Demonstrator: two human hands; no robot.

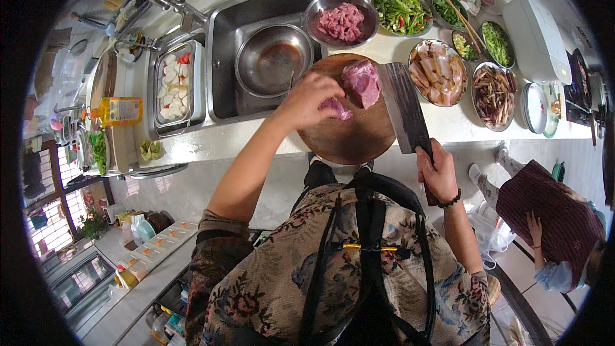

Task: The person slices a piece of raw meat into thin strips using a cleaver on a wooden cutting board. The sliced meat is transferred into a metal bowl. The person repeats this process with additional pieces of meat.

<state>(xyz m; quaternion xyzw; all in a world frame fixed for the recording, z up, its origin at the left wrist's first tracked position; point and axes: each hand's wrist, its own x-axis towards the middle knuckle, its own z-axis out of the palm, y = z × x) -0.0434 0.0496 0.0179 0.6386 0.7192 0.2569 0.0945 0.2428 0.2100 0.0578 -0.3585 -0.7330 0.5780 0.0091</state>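
My left hand (314, 101) has its fingers around a small piece of raw meat (338, 108) over the left part of a round wooden cutting board (365, 139). A larger chunk of raw meat (361, 82) lies on the board near its far edge. My right hand (439, 170) grips the handle of a cleaver (404, 105), whose broad dark blade reaches over the board's right edge, just right of the larger chunk. Beyond the board stands a metal bowl (312, 24) of sliced raw meat (342, 22).
A steel sink (218, 91) holding a metal basin (274, 60) adjoins the board on the left. Dishes of green peppers (401, 9), sliced cured meat (438, 73) and brownish strips (495, 96) stand at the right, by stacked plates (534, 108). Another person (547, 221) is at the lower right.
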